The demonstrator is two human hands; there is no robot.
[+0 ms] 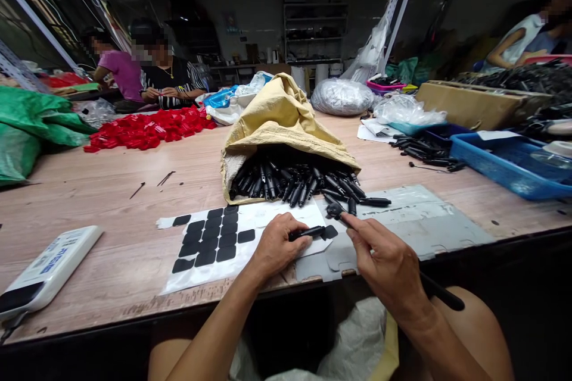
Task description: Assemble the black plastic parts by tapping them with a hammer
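My left hand [282, 243] is closed around a black pen-like tube [313, 232], low over a white sheet. Just past the tube's right end is a dark rounded patch [329, 232]; whether they touch, I cannot tell. In my right hand [388, 256] is a long black rod with a rounded head [334, 210]; its handle [442, 290] sticks out behind the wrist. The white backing sheet [263, 211] carries several black rounded-square stickers [229, 229] left of my left hand. Beyond both hands, black tubes [299, 184] spill from the mouth of a yellow sack [281, 110].
A grey board [402, 226] lies at the table's front edge. On the right are a blue tray [513, 169] and a cardboard box [478, 104]; on the left, a white power strip-like device [49, 274], red parts [152, 128] and a green sack [40, 122]. Other people sit farther back.
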